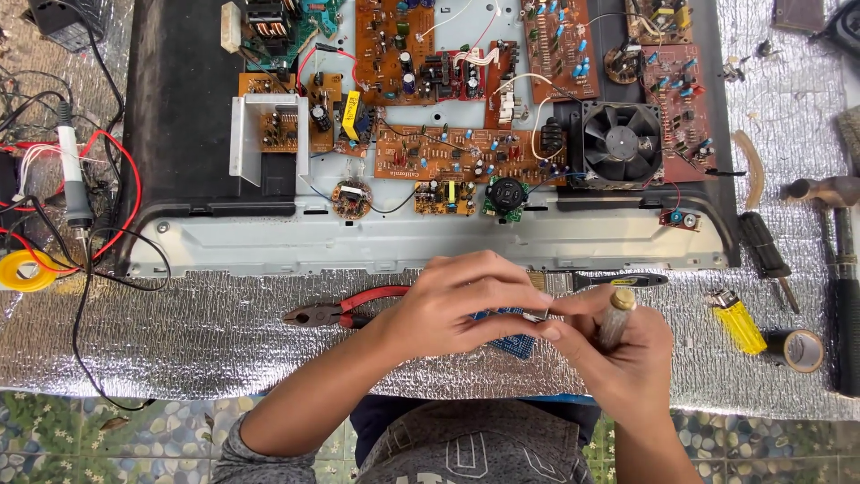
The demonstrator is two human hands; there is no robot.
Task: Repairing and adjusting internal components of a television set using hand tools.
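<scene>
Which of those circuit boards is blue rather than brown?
The small blue board held under the hands, on the silver mat; the boards up on the panel are brown or green.

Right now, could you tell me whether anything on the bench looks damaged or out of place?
Nothing looks damaged. The red and black wires lie tangled around the soldering iron at the left, and the hammer lies at the right edge.

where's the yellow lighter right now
In the head view the yellow lighter lies on the silver foil mat at the right, between the right hand and the tape roll.
</scene>
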